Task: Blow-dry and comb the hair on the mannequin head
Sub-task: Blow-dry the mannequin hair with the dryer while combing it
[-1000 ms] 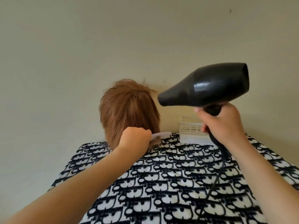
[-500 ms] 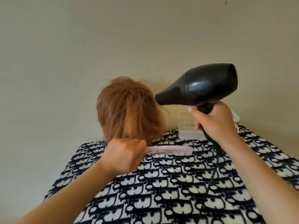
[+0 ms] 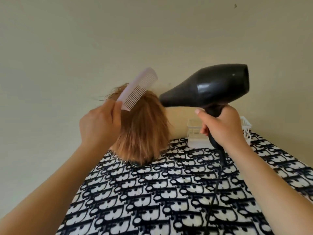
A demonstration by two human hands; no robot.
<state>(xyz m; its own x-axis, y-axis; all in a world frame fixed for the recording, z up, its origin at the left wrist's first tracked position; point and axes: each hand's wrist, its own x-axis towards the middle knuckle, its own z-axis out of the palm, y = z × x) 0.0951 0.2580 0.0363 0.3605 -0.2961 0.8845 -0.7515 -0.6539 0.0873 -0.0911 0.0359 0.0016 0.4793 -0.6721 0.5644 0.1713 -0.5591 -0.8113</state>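
A mannequin head with short ginger hair [image 3: 144, 131] stands at the far edge of the table, its back towards me. My left hand [image 3: 100, 124] grips a pale pink comb [image 3: 137, 89] by one end, holding it tilted at the crown with its teeth pointing at the hair. My right hand [image 3: 221, 128] grips the handle of a black hair dryer [image 3: 211, 87]. Its nozzle points left at the upper right side of the hair, almost touching it. The face is hidden.
A black-and-white patterned cloth [image 3: 169, 197] covers the table. A white plastic basket [image 3: 197, 136] stands at the back right against the beige wall. The dryer's black cord [image 3: 218, 180] hangs down over the cloth towards me.
My left hand has lifted the comb from the bottom of the hair, near the table, up to the crown. The dryer has stayed aimed at the hair's right side.
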